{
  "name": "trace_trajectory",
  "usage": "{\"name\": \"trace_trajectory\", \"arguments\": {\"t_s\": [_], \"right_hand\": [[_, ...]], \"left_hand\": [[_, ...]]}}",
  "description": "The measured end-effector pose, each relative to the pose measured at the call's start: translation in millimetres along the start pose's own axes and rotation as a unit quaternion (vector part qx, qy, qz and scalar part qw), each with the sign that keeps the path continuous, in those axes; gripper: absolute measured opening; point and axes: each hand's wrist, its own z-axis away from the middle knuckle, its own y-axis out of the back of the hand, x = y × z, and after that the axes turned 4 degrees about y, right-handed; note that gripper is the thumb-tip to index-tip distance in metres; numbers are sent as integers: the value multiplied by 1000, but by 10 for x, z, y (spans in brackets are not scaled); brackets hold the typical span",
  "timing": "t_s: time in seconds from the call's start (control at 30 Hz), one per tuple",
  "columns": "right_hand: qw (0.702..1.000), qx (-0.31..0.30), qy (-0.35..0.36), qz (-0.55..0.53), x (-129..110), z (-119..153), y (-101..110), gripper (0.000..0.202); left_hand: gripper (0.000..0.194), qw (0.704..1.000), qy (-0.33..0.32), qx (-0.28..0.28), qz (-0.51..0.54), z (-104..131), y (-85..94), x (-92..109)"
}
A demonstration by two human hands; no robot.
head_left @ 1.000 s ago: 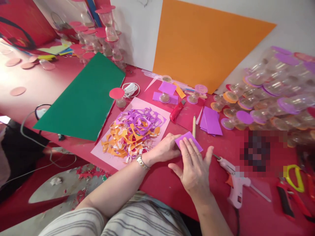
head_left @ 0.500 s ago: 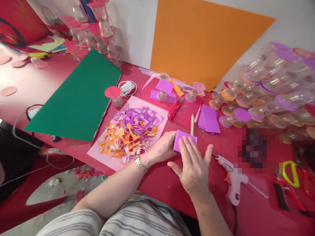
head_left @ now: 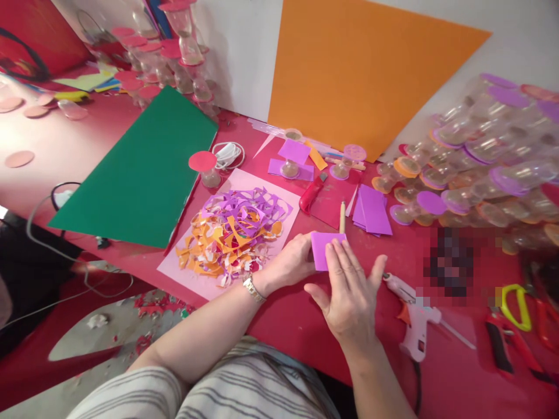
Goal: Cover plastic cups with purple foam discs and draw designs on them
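Observation:
A small purple paper piece lies level in front of me, above the red table. Flat on its right part rest the outstretched fingers of my right hand, its thumb and little finger spread wide. My left hand, below a wristwatch, is curled at the paper's left edge. The paper hides its fingertips and whatever they grip underneath. Just beyond the paper stands a thin pale yellow stick-like tool, its lower end hidden. Further right lies a stack of purple paper pieces.
Paper scraps heap on a pink sheet at left, beside a green board. A glue gun and pliers lie right. Hourglasses pile up behind them. A red utility knife lies ahead.
The purple paper has turned slightly, and my right hand has shifted a little right and down on it. My left hand stays at its left edge. The view has moved slightly.

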Motion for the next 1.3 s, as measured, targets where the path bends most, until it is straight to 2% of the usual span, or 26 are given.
{"name": "trace_trajectory", "arguments": {"t_s": [0.1, 0.23, 0.37, 0.5, 0.7, 1.3], "right_hand": [[1000, -4, 0, 10, -2, 3, -3, 60], [1000, -5, 1, 6, -5, 18, -21, 59], [1000, -5, -5, 0, -1, 34, -37, 56], [1000, -1, -3, -6, 0, 51, -51, 58], [1000, -4, -11, -12, -11, 59, -66, 66], [1000, -8, -19, -24, -14, 83, -89, 68]], "left_hand": [[13, 1000, -6, 22, 3, 14, -38, -15], [14, 999, -31, 0, -17, 22, -20, 2], [18, 1000, 2, -23, -16, 17, 24, 22], [12, 999, 33, -27, -12, 12, 31, 23], [14, 999, 34, -26, -24, 14, 17, 26], [11, 999, 24, -30, -30, 11, 12, 24]]}}
